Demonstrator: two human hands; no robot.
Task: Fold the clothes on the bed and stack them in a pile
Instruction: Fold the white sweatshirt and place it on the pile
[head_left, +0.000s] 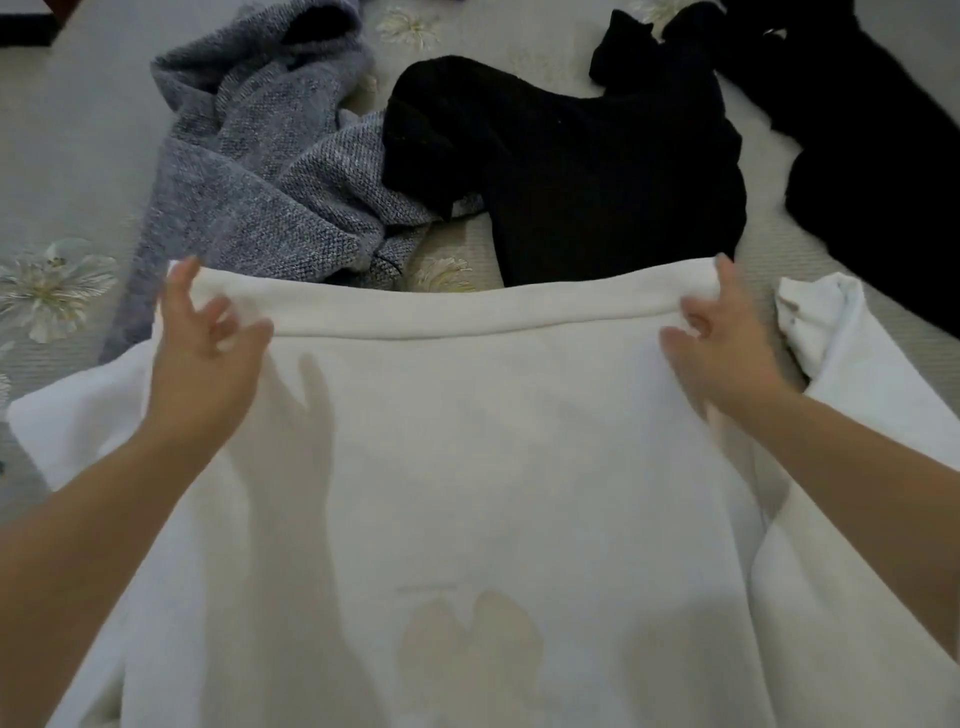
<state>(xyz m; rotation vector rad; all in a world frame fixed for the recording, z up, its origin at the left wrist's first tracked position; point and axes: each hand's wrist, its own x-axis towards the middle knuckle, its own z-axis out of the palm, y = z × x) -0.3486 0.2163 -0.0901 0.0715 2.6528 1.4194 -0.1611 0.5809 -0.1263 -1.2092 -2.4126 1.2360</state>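
Observation:
A white sweatshirt (467, 467) lies spread flat across the near part of the bed, its ribbed hem (467, 312) at the far edge. My left hand (208, 338) hovers over the hem's left corner with fingers spread, holding nothing. My right hand (711, 338) rests at the hem's right corner, index finger stretched out and thumb apart from the other fingers; both hands are slightly blurred. One white sleeve (841, 353) lies out to the right, another (67, 436) to the left.
Beyond the hem a crumpled grey knit garment (260, 166) lies at the left and a black garment (597, 171) in the middle. More black clothing (872, 171) stretches along the far right. The bedspread (57, 171) is pale with flower prints.

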